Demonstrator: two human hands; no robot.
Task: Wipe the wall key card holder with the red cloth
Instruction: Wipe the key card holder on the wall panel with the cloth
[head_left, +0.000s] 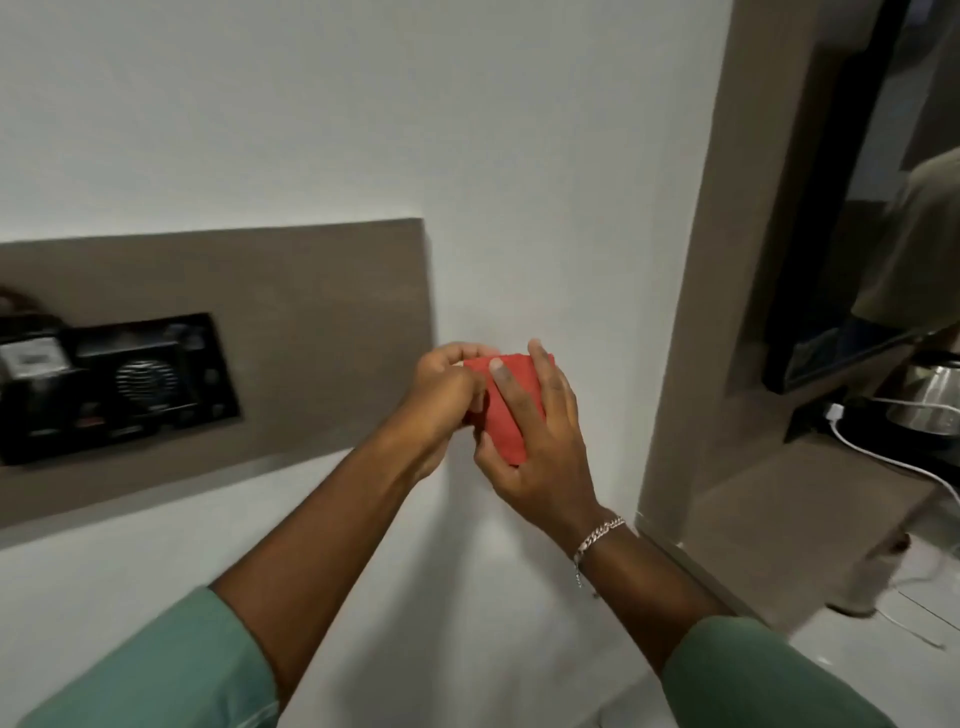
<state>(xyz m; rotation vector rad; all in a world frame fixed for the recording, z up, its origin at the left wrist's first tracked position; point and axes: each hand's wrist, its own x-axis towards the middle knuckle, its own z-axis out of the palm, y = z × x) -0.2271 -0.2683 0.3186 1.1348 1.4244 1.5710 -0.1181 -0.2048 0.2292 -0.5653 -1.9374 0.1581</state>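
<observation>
A folded red cloth (511, 415) is held in front of the white wall between both hands. My right hand (540, 441) lies flat over its front, fingers spread across it, a chain bracelet on the wrist. My left hand (441, 395) pinches the cloth's left edge with curled fingers. The wall key card holder cannot be made out; the cloth and hands cover that patch of wall, so whether the cloth touches anything behind it is hidden.
A grey-brown wall panel (322, 312) with a black recessed control unit (119, 384) sits to the left. At right, a brown door frame (696, 312), a dark mirror, a steel kettle (930, 400) and a white cable (883, 457) on a ledge.
</observation>
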